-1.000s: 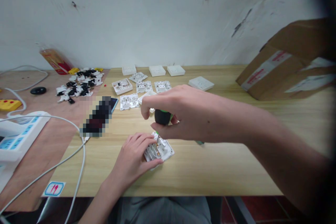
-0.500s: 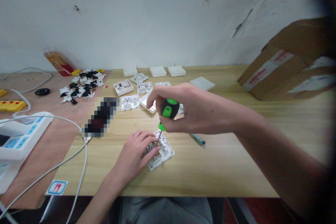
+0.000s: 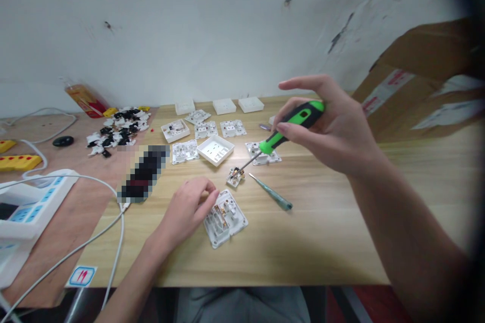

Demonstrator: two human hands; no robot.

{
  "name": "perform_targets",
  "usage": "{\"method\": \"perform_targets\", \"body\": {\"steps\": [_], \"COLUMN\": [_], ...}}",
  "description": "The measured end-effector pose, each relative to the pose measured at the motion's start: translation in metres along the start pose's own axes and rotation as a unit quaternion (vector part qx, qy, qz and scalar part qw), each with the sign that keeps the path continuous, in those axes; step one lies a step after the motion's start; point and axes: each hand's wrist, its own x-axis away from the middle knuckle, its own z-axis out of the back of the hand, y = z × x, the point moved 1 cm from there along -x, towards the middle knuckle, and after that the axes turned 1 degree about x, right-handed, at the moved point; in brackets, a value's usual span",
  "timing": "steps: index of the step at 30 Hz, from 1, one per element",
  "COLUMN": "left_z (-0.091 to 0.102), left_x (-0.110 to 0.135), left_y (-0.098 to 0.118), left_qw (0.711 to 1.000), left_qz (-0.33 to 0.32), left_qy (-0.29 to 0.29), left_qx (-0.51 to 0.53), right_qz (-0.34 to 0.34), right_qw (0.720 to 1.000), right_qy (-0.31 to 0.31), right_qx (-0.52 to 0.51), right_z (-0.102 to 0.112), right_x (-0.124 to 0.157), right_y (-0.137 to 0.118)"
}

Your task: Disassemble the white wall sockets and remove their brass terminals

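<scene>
In the head view, my right hand (image 3: 333, 131) grips a green-and-black screwdriver (image 3: 270, 144), slanting down to the left. Its tip is at a small white block with brass parts (image 3: 235, 177) on the table; whether they touch is not clear. My left hand (image 3: 189, 203) rests at the upper left edge of a white socket panel (image 3: 235, 222), which lies back side up with brass strips inside. Its fingers are curled and the thumb is close to the index fingertip; anything between them is hidden. A slim screwdriver with a translucent teal handle (image 3: 276, 196) lies to the right.
Behind are an open white box (image 3: 215, 150), more socket panels (image 3: 185, 152) and white boxes (image 3: 224, 106) along the wall. A blurred-out dark object (image 3: 146, 174) with a white cable lies left, near a pile of black and white parts (image 3: 119, 128). A cardboard box (image 3: 413, 81) stands right.
My right hand has lifted the screwdriver off the socket panel and moved up and right, its tip now at the small brass-and-white block. My left hand has drawn back to the panel's edge, fingers curled.
</scene>
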Motion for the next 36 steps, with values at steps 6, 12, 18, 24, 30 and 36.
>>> {"method": "perform_targets", "body": {"steps": [6, 12, 18, 24, 30, 36], "left_z": [0.012, 0.004, -0.005, -0.013, -0.010, -0.004], "left_x": [-0.070, -0.116, -0.088, -0.087, -0.092, -0.094], "left_y": [-0.019, -0.042, -0.014, -0.003, -0.006, -0.003], "left_qw": [0.993, 0.988, 0.980, 0.965, 0.978, 0.974], "left_qz": [-0.019, -0.026, -0.153, -0.175, -0.122, -0.086], "left_qy": [0.085, 0.082, -0.087, -0.141, -0.161, -0.209], "left_qx": [-0.085, -0.126, -0.096, -0.134, -0.054, -0.019], "right_qz": [-0.022, -0.079, -0.082, -0.092, -0.097, -0.110], "right_qw": [0.997, 0.986, 0.982, 0.982, 0.983, 0.984], "right_qy": [0.072, 0.140, 0.170, 0.167, 0.157, 0.140], "right_qx": [0.003, -0.033, -0.011, -0.016, -0.016, -0.028], "right_z": [0.010, 0.008, 0.016, 0.014, 0.012, 0.008], "right_x": [0.001, 0.006, 0.012, 0.017, 0.019, 0.020], "right_y": [0.038, 0.070, 0.079, 0.075, 0.076, 0.080]}}
